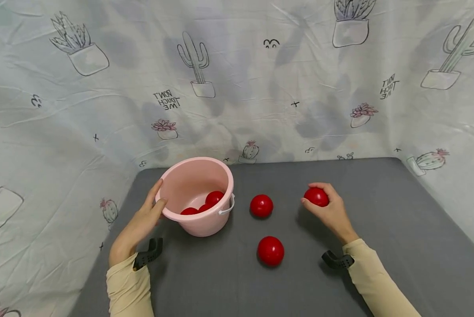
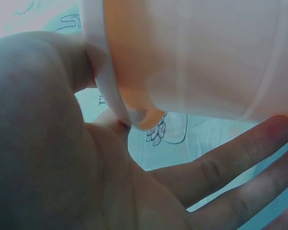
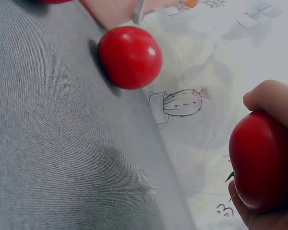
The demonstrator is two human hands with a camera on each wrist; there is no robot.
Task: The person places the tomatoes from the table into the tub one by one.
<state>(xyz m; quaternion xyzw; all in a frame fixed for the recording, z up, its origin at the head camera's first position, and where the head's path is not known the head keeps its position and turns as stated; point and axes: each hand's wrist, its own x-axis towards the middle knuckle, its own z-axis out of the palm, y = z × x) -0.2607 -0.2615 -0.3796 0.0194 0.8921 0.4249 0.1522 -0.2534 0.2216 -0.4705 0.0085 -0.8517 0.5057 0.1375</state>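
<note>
My left hand grips the rim of a pink bucket at its left side. In the left wrist view, fingers stretch along the bucket's outer wall. Inside lie several red tomatoes, partly hidden by the near rim. My right hand holds a tomato between thumb and fingers, above the table's right half. A bit of green stem shows beside that tomato in the right wrist view. Between bucket and right hand, one tomato sits on the table, and another tomato lies nearer to me.
A dark grey cloth covers the table. Behind and beside it hangs a pale curtain printed with cacti. The bucket's white handle hangs down on its right side. Each wrist wears a black strap.
</note>
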